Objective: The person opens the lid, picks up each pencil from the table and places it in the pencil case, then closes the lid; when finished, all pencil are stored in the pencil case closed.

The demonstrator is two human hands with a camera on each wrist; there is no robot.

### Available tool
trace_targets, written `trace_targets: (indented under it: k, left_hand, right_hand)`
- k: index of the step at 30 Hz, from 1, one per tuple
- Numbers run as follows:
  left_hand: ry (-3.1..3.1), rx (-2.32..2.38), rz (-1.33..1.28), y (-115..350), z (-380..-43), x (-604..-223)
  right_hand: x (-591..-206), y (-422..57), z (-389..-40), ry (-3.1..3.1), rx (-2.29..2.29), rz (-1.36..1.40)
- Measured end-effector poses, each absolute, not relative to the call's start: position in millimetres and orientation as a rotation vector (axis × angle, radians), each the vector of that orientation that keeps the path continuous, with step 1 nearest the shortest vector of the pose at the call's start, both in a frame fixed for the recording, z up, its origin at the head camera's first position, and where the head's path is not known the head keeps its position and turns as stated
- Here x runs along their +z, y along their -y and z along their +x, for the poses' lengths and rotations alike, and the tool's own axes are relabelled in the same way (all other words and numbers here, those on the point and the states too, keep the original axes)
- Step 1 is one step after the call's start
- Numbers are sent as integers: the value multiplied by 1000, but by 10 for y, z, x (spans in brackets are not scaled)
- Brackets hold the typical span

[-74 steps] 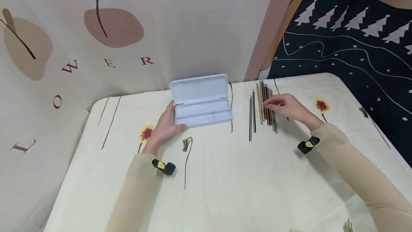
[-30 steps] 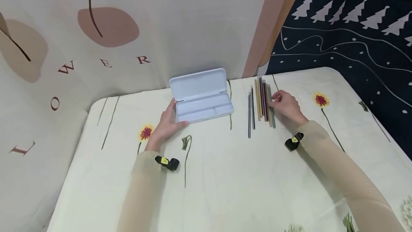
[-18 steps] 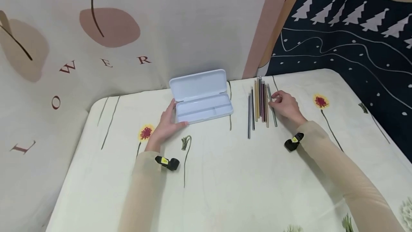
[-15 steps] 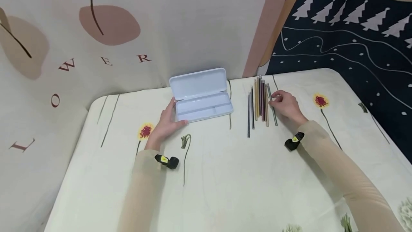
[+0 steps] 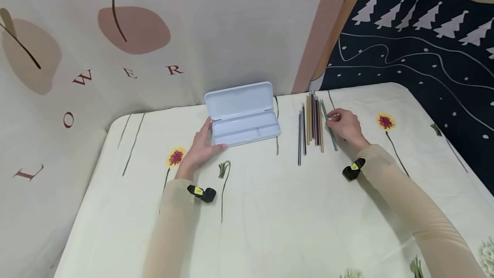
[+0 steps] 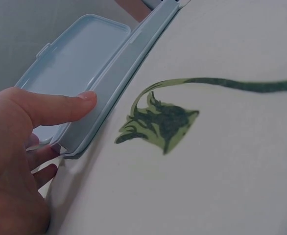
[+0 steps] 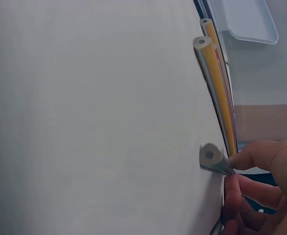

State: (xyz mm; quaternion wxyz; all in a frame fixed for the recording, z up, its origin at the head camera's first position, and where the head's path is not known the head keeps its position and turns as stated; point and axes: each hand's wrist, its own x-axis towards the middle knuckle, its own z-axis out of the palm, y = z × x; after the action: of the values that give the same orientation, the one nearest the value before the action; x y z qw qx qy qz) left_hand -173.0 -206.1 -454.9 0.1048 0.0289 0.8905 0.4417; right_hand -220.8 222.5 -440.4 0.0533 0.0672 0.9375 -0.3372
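An open light-blue pencil case stands near the table's back edge, lid tipped up, with bare compartments inside. My left hand grips its left end; in the left wrist view the thumb lies on the front wall and the fingers reach round the end. To the right, my right hand pinches a grey-green pencil between thumb and fingertips. Seen in the right wrist view, that pencil's blunt end points at the camera. Beside it lies a row of pencils in gold, dark red and other colours.
Two dark pencils lie slightly apart at the row's left side. The table wears a white cloth printed with flowers. A pale curtain and a dark tree-patterned cloth hang behind it.
The right hand has moved from over the pencils to the row's right side. The grey-green pencil now slants, its near end swung right, away from the row. The left hand keeps its place.
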Motion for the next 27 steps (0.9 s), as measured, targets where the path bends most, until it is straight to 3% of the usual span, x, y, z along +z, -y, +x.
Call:
trace_targets:
  k: [27]
  left_hand:
    - [-2630, 1303, 92, 2057, -1719, -4536]
  right_hand:
    - [-4408, -2389, -2176, -2737, -1314, 55]
